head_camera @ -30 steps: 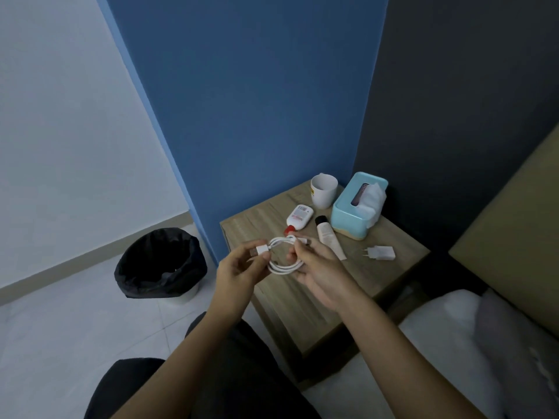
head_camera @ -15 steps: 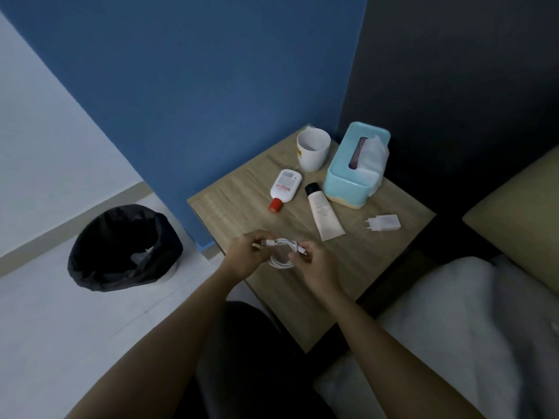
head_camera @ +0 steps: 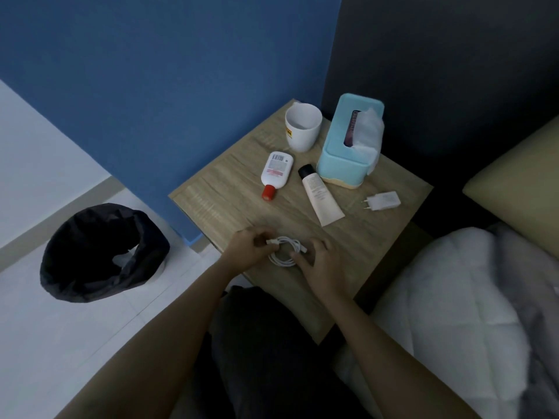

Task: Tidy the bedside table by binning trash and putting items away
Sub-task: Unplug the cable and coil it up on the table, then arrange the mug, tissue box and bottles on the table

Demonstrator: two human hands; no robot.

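One thin white charging cable, loosely coiled, at wooden desk's near edge; left hand and right hand both pinch it.

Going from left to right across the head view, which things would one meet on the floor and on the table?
black bin → white bottle with red cap → cream tube → white charger plug

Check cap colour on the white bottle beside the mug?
Red cap on the white bottle; head view shows it clearly.
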